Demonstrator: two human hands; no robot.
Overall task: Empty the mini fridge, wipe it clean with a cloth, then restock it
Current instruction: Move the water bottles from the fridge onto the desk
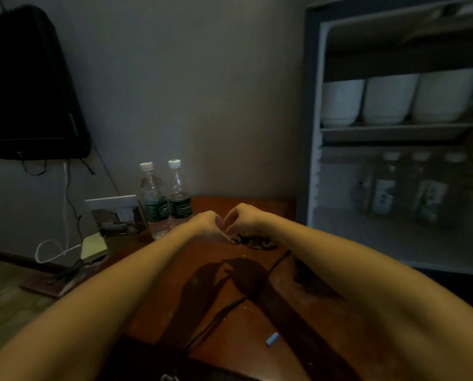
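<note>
The mini fridge [394, 133] stands open at the right, stocked with three white cups [389, 99] on its shelf and blurred bottles [386, 185] below, so emptying looks barely begun. Beside it the wooden table [229, 320] carries two water bottles [165, 199] near the wall, probably set there as a staging spot. Over it, the left hand [206, 224] and right hand [242, 217] meet, curled nearly closed, knuckles touching; whether either grips the dark patterned item [257, 241] underneath cannot be told.
</note>
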